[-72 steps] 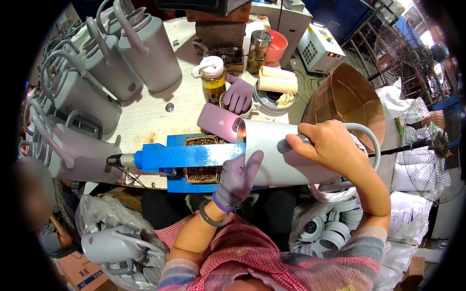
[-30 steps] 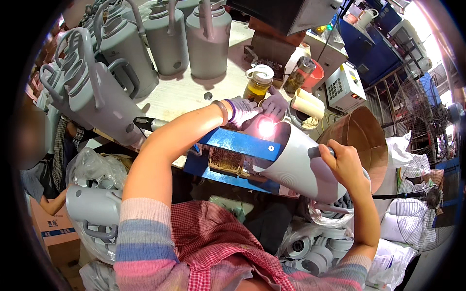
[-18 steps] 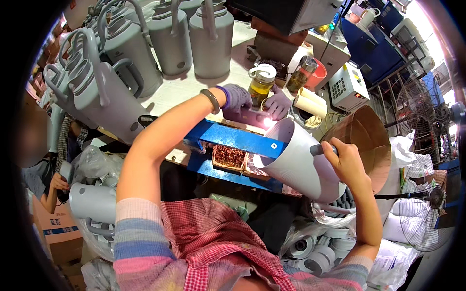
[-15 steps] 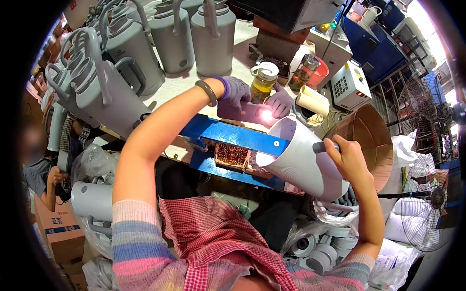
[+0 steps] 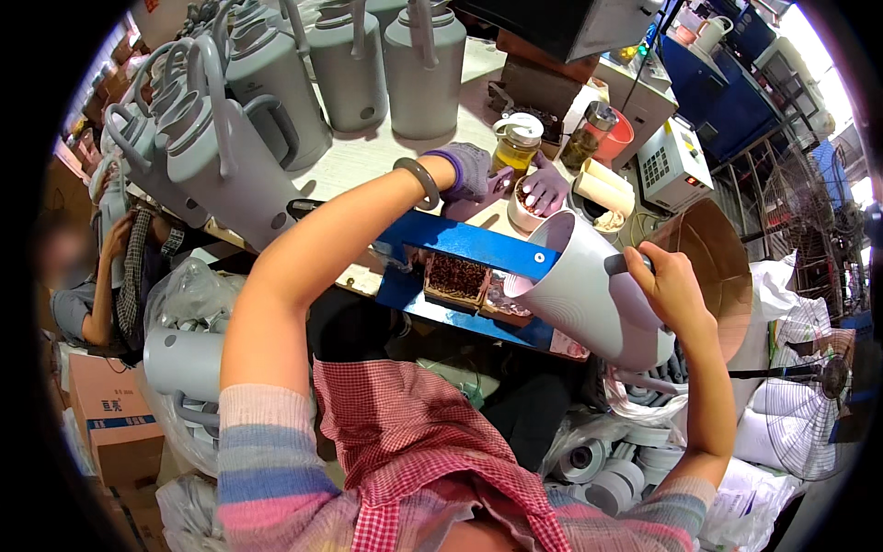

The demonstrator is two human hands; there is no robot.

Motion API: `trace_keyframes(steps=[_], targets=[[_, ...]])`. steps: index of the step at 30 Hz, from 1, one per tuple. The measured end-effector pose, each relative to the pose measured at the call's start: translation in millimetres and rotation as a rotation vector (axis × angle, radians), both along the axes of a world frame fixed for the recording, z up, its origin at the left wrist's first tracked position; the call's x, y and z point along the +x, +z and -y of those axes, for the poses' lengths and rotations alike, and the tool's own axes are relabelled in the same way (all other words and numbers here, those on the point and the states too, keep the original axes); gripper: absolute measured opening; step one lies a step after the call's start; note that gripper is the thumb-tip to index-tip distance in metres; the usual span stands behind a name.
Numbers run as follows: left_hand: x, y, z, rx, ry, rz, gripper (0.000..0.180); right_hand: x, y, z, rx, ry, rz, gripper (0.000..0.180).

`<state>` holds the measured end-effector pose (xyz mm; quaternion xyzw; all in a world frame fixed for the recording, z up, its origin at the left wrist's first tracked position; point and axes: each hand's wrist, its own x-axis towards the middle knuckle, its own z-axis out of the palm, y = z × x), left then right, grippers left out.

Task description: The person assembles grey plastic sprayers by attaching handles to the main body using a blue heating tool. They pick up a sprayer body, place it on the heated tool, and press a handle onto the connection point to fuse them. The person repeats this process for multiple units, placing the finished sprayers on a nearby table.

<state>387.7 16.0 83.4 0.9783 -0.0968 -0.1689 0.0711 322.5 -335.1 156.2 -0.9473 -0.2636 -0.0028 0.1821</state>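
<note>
Here, right hand (image 5: 670, 293) gripping grey jug (image 5: 589, 293) — open mouth pale, bare inside

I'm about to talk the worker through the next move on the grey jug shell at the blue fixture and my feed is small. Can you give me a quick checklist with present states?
1. Right hand grips the grey jug shell by its handle: ok.
2. Shell's open mouth faces the blue fixture arm: ok; whether it is seated on the arm: cannot tell.
3. Left hand, in a purple glove, is away from the shell, reaching to the small white dish: ok.
4. Whether the left hand has picked anything up: cannot tell.
5. Jar with the white lid stands upright beside the left hand: ok.
</note>
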Motion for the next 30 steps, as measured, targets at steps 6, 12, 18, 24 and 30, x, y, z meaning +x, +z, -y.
trace_keyframes(steps=[6,12,18,24,30], targets=[[-14,7,0,-0.130,0.189,0.235,0.041,1,-1,0,-0.036,0.004,0.008,0.045],[-119,84,-20,-0.465,0.258,0.504,0.045,-1,-3,8,-0.001,0.023,-0.008,0.047],[-246,44,-24,-0.498,0.298,0.250,0.038,-2,-9,9,0.053,-0.003,-0.027,0.045],[-258,-12,3,-0.464,0.473,0.173,0.039,-6,-6,6,0.024,-0.004,-0.001,0.045],[-261,-26,1,-0.444,0.465,0.177,0.041,-6,-5,8,0.006,-0.035,-0.010,0.047]])
